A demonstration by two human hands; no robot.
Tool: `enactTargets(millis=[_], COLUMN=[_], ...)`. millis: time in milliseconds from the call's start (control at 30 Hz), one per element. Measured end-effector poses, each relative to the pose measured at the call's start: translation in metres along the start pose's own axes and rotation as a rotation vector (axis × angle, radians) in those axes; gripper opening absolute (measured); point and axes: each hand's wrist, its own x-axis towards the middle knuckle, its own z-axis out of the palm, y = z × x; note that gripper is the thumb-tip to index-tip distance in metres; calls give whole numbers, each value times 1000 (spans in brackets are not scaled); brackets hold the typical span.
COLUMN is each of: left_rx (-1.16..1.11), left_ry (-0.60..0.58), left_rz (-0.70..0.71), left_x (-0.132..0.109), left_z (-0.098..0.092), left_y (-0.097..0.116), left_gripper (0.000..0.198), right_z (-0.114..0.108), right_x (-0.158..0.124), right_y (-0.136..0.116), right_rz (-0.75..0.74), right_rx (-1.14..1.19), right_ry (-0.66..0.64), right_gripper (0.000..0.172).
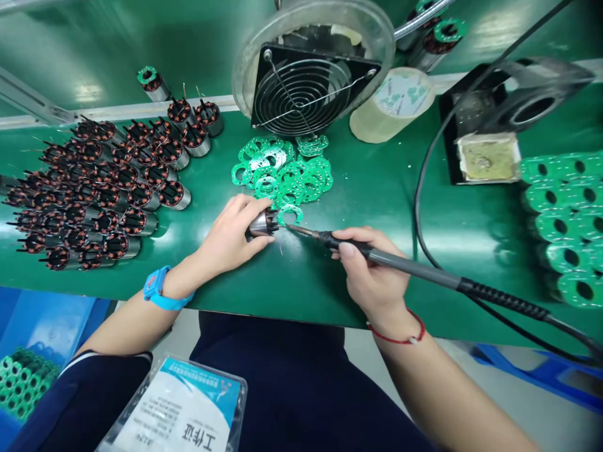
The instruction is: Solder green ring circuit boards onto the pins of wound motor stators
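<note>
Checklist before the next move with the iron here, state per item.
1. Grip: left hand around stator, held on its side: ok.
2. Grip: right hand holds soldering iron like a pen: ok.
3. Seating: green ring board flush on the stator's end: cannot tell.
4. Contact: iron tip on a pad: cannot tell.
5. Routing: black cable apart from loose board pile: ok.
6. Extraction: fan behind the work running: cannot tell.

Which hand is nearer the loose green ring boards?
Left. The left hand, holding a stator, sits at the pile's near edge; the right hand, gripping the soldering iron, is farther off, lower right.
</note>
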Motion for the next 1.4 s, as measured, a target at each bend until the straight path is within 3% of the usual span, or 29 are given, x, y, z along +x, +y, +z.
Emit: enactTargets(millis=[700, 967, 1167, 1400], left_rx=[181, 191, 200, 234], left_ry=[6, 9, -5, 5], left_rz=[-35, -33, -41, -19], left_x=[-1, -1, -1, -2], left_z=[5, 7, 6, 7], left_y=[9, 11, 11, 11], left_gripper=[43, 43, 42, 39], right_z=[1, -1, -1, 0], right_x=[-5, -7, -2, 1], right_y=[-1, -3, -7, -11], right_rz=[62, -30, -163, -288], right_rx=[-23, -78, -88, -210], right_ry=[34, 4, 79, -45], right_gripper=[18, 12, 11, 26])
